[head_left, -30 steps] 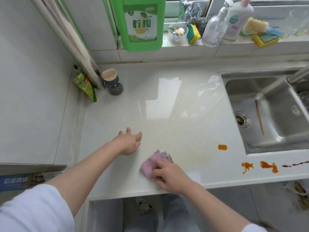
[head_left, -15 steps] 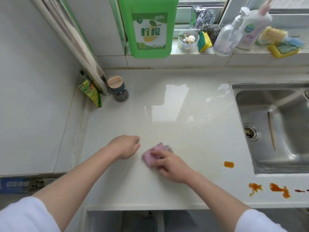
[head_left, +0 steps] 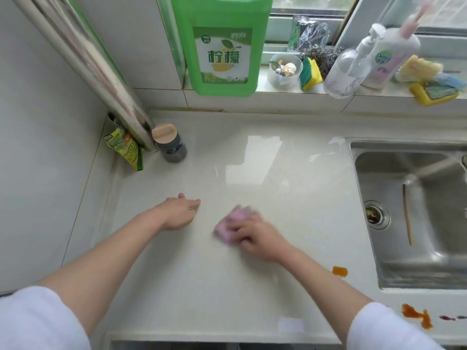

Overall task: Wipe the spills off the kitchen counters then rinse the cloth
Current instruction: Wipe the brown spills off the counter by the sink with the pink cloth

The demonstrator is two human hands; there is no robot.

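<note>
Right hand (head_left: 255, 236) presses the pink cloth (head_left: 233, 223) onto the counter (head_left: 278, 185), fingers curled over it, both motion-blurred, so I'd read this as mid-wipe. Left hand (head_left: 179, 214) rests on the counter at the cloth's 9 o'clock, near but apart, holding nothing; fingers look loosely extended.

Progress, biggest to smallest:
- Counter: the broad middle stretch around the cloth shows no marks and has a wet-looking sheen (could just be window glare).
- Sink (head_left: 414, 218) at 3 o'clock from the cloth: dry-looking basin, no water visibly running, so rinse not started.
- Orange smear (head_left: 417, 315) on the front edge strip below the sink, at roughly 4 o'clock: untouched.
- Orange spot (head_left: 340, 271) just beside the sink's front-left corner, also about 4 o'clock: untouched.
- Dark red streaks (head_left: 452, 318) just right of the smear: untouched, partly cut off by the frame edge.

Judgement: wiping is perhaps halfway; all visible spills lie right of the cloth, well apart from it. Rinse comes last.
</note>
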